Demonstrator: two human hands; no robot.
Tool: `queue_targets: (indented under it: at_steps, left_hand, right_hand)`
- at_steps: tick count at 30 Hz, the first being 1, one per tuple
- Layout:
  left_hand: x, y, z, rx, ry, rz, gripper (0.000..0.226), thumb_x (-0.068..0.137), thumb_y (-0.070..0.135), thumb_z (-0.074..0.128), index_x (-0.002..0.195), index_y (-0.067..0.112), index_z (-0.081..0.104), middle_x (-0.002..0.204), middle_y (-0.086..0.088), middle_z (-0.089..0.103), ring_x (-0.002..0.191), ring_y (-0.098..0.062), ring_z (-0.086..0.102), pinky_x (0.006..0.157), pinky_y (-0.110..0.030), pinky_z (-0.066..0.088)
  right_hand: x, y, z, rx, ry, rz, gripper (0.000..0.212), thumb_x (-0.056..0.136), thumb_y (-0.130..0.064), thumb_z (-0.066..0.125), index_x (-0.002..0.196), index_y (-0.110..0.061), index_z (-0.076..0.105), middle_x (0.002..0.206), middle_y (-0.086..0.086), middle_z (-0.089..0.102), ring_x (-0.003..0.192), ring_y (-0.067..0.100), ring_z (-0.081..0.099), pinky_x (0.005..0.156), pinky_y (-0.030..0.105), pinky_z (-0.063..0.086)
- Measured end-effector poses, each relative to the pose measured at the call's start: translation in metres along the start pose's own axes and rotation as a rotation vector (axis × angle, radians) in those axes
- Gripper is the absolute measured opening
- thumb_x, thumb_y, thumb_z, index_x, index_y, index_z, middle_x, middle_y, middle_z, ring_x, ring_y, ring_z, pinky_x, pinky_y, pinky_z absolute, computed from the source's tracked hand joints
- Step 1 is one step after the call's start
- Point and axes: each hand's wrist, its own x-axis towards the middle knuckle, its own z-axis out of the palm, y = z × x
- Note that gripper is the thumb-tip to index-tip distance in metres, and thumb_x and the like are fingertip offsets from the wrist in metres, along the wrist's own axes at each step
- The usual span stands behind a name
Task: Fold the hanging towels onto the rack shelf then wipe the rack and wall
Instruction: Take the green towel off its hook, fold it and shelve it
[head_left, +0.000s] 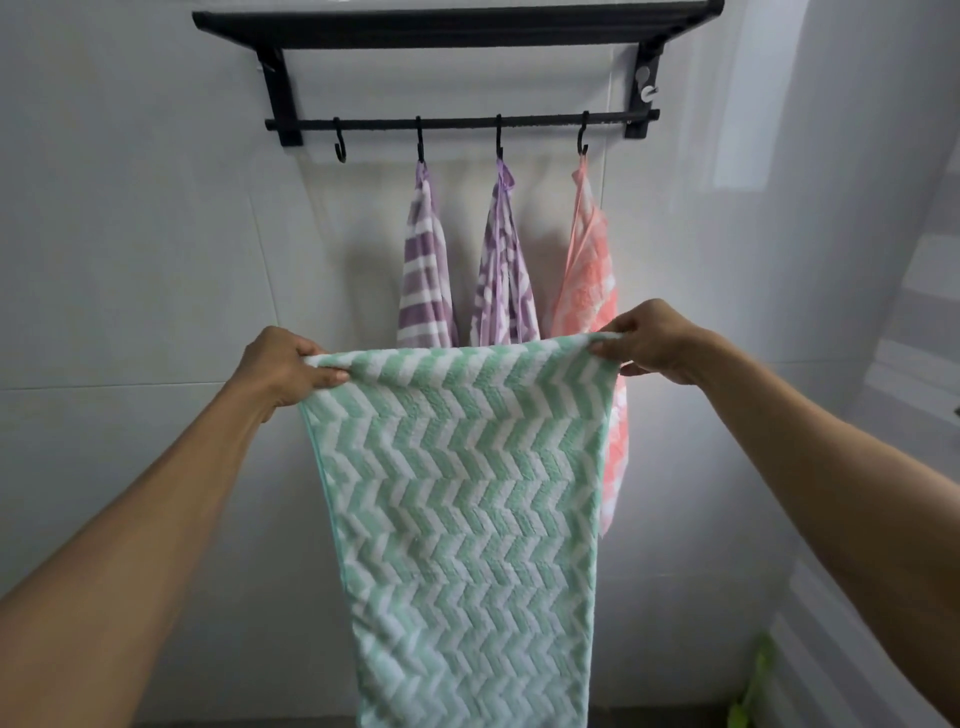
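I hold a green and white zigzag towel (462, 499) stretched out in front of me, hanging down from its top edge. My left hand (288, 366) pinches the top left corner and my right hand (652, 343) pinches the top right corner. Behind it, a black wall rack (452, 28) has a shelf on top and a rail with hooks below. On the hooks hang a purple striped towel (423, 270), a second purple patterned towel (504, 270) and a pink towel (589, 291). The leftmost hook (339, 140) is bare.
The wall (130, 234) behind the rack is pale grey tile. A side wall (883, 260) closes in on the right. Something bright green (750, 691) sits low at the bottom right.
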Motion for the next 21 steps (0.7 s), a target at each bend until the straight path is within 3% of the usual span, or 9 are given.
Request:
queue_targets:
  at_steps: [2, 4, 6, 9, 11, 13, 17, 19, 21]
  left_hand:
    - [0.004, 0.012, -0.011, -0.061, 0.045, 0.047, 0.029, 0.068, 0.018, 0.091, 0.091, 0.011, 0.074, 0.086, -0.006, 0.07, 0.08, -0.02, 0.067, 0.076, -0.028, 0.058]
    - [0.004, 0.03, -0.029, -0.322, 0.067, 0.1, 0.03, 0.072, 0.017, 0.087, 0.096, 0.011, 0.071, 0.087, -0.004, 0.07, 0.075, -0.015, 0.066, 0.065, -0.018, 0.057]
    - [-0.005, 0.032, -0.033, -0.598, -0.051, 0.07, 0.044, 0.062, 0.024, 0.09, 0.099, 0.011, 0.072, 0.093, -0.003, 0.077, 0.084, -0.018, 0.074, 0.07, -0.026, 0.061]
    - [-0.031, -0.002, -0.001, -0.646, -0.159, -0.109, 0.08, 0.032, 0.044, 0.1, 0.1, 0.011, 0.074, 0.102, -0.007, 0.078, 0.086, -0.022, 0.076, 0.077, -0.042, 0.061]
    - [-0.051, -0.019, 0.023, -0.666, -0.117, -0.198, 0.052, 0.052, 0.034, 0.096, 0.093, 0.011, 0.073, 0.101, -0.013, 0.076, 0.073, -0.021, 0.075, 0.074, -0.039, 0.058]
    - [-0.054, -0.022, 0.027, -0.677, -0.052, -0.244, 0.023, 0.074, 0.018, 0.086, 0.09, 0.012, 0.07, 0.098, -0.011, 0.074, 0.074, -0.023, 0.073, 0.069, -0.035, 0.055]
    - [-0.013, 0.003, -0.003, -0.805, -0.021, -0.224, 0.037, 0.071, 0.02, 0.087, 0.101, 0.005, 0.071, 0.104, -0.015, 0.075, 0.08, -0.025, 0.076, 0.069, -0.038, 0.06]
    - [-0.014, 0.01, -0.01, -0.768, -0.129, -0.193, 0.053, 0.067, 0.033, 0.087, 0.11, 0.006, 0.071, 0.106, -0.009, 0.077, 0.093, -0.026, 0.075, 0.083, -0.043, 0.058]
    - [-0.036, -0.01, 0.004, -0.602, -0.247, -0.238, 0.051, 0.07, 0.033, 0.085, 0.112, 0.008, 0.072, 0.106, -0.008, 0.077, 0.096, -0.028, 0.074, 0.089, -0.046, 0.056]
  right_hand:
    - [0.005, -0.01, -0.008, 0.014, 0.026, -0.035, 0.031, 0.09, -0.018, 0.075, 0.116, -0.003, 0.07, 0.116, 0.01, 0.069, 0.113, 0.028, 0.064, 0.083, 0.037, 0.058]
    - [0.009, -0.021, -0.022, 0.22, 0.021, -0.095, 0.04, 0.088, -0.026, 0.077, 0.122, -0.007, 0.067, 0.118, 0.006, 0.07, 0.119, 0.028, 0.062, 0.093, 0.046, 0.054]
    - [0.007, -0.023, -0.027, 0.445, -0.096, -0.097, 0.065, 0.076, -0.029, 0.087, 0.132, -0.014, 0.058, 0.123, 0.004, 0.07, 0.118, 0.025, 0.064, 0.098, 0.054, 0.049]
    - [-0.009, 0.013, 0.007, 0.32, -0.249, 0.037, 0.075, 0.055, -0.026, 0.096, 0.121, -0.008, 0.064, 0.119, 0.009, 0.073, 0.103, 0.026, 0.072, 0.087, 0.047, 0.058]
    - [-0.022, 0.041, 0.029, 0.33, -0.239, 0.117, 0.062, 0.055, -0.028, 0.091, 0.107, -0.004, 0.069, 0.115, 0.012, 0.074, 0.096, 0.025, 0.074, 0.083, 0.043, 0.061]
    - [-0.025, 0.051, 0.034, 0.368, -0.211, 0.152, 0.069, 0.049, -0.037, 0.091, 0.104, -0.001, 0.069, 0.109, 0.011, 0.076, 0.093, 0.025, 0.075, 0.083, 0.043, 0.061]
    - [-0.004, 0.021, 0.019, 0.522, -0.133, 0.081, 0.107, 0.027, -0.059, 0.097, 0.109, 0.003, 0.069, 0.109, 0.014, 0.076, 0.092, 0.027, 0.076, 0.076, 0.04, 0.061]
    - [-0.004, 0.013, 0.018, 0.621, -0.204, 0.087, 0.102, 0.041, -0.065, 0.093, 0.122, -0.007, 0.068, 0.119, 0.012, 0.073, 0.107, 0.029, 0.071, 0.095, 0.046, 0.055]
    - [-0.02, 0.024, 0.023, 0.503, -0.331, 0.146, 0.084, 0.059, -0.059, 0.086, 0.126, -0.012, 0.067, 0.119, 0.01, 0.073, 0.112, 0.03, 0.069, 0.101, 0.05, 0.052]
